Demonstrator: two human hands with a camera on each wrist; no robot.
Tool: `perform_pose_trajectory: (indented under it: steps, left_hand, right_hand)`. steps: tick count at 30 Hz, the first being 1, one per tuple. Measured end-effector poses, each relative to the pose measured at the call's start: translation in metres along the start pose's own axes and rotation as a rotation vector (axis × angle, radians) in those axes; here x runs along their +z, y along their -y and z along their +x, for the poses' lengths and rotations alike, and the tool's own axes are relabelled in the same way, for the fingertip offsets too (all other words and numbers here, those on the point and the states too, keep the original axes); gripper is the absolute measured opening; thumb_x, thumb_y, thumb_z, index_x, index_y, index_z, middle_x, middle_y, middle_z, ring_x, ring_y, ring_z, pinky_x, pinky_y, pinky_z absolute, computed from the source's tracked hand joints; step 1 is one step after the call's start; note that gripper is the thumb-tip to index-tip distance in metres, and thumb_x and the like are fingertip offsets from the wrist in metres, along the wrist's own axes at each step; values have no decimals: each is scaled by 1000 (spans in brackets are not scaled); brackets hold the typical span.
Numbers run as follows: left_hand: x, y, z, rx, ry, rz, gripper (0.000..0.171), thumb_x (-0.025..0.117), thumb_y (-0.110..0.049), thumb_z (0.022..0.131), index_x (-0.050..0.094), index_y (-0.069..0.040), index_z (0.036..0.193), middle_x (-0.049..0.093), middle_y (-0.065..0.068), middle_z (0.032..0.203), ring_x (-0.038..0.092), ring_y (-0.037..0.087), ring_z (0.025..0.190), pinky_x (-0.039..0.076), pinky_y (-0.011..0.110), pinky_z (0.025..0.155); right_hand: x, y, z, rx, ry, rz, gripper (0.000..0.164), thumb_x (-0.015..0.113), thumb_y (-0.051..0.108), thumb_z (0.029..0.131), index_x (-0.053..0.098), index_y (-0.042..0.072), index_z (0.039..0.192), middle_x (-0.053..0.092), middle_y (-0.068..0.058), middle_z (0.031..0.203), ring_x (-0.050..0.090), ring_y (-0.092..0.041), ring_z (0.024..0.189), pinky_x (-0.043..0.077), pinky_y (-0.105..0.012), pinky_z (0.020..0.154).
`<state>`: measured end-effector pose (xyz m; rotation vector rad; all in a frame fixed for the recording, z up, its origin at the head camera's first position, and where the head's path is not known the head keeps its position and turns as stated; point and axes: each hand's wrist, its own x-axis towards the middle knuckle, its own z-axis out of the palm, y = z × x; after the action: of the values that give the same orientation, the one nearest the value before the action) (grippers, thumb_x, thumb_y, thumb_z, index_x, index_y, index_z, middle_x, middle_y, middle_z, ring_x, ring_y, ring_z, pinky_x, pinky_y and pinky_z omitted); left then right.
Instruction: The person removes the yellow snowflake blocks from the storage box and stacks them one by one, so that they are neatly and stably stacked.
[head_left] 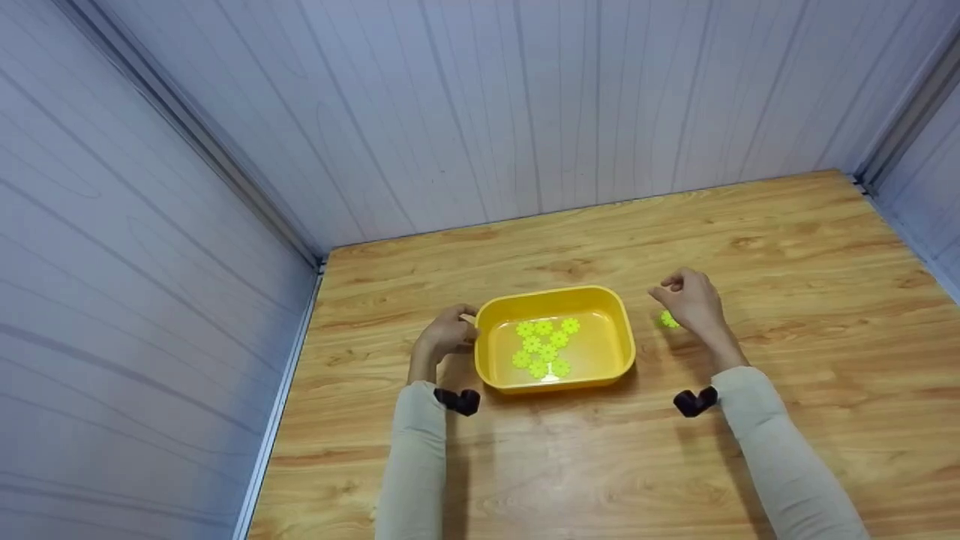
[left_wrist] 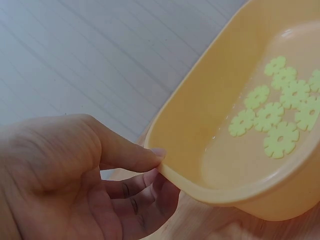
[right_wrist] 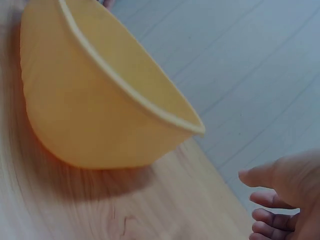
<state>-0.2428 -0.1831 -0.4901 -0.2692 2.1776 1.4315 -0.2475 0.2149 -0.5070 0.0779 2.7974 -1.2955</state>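
A yellow plastic basin (head_left: 628, 330) stands on the table, with several neon-yellow notched flower-shaped discs (left_wrist: 281, 140) lying flat on its bottom. My left hand (head_left: 448, 332) pinches the basin's left rim, thumb on top and fingers curled beneath, as the left wrist view shows. To the right of the basin, my right hand (head_left: 694, 304) is above the table, its fingers loosely bent and holding nothing. One more flower-shaped disc (head_left: 669, 320) lies on the wood beside that hand, partly covered by it in the head view. In the right wrist view, the right thumb and fingers are apart.
The wood-patterned tabletop (head_left: 570, 465) extends around the basin. Pale panelled walls (head_left: 480, 112) close off the back and both sides. Dark wrist mounts (head_left: 695, 402) sit by both sleeve cuffs.
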Motion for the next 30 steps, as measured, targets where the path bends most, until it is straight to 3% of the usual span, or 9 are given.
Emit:
perform_pose_trajectory:
  steps: [11,23,30]
  left_hand:
    - [0,-1,-2,17,4,-9,44,52,2,85,50,-4,129,58,20,110,59,22,84,52,41,88]
    - [-1,1,-1,29,12,-17,45,51,3,84,49,-2,129,56,15,103,57,20,82,52,42,88]
    - [-1,0,-4,32,16,-25,45,52,2,86,49,-2,130,56,19,109,59,25,90,50,46,92]
  right_hand:
    - [11,33,-3,-78,5,28,46,60,38,93,56,-2,115,51,-21,113,49,-33,103,42,-45,86]
    - [34,61,-9,-105,102,69,39,61,36,92,55,5,115,49,-15,117,45,-27,98,40,-37,84]
    - [49,70,-14,-168,138,65,38,63,34,91,56,4,113,50,-14,113,43,-26,95,39,-37,81]
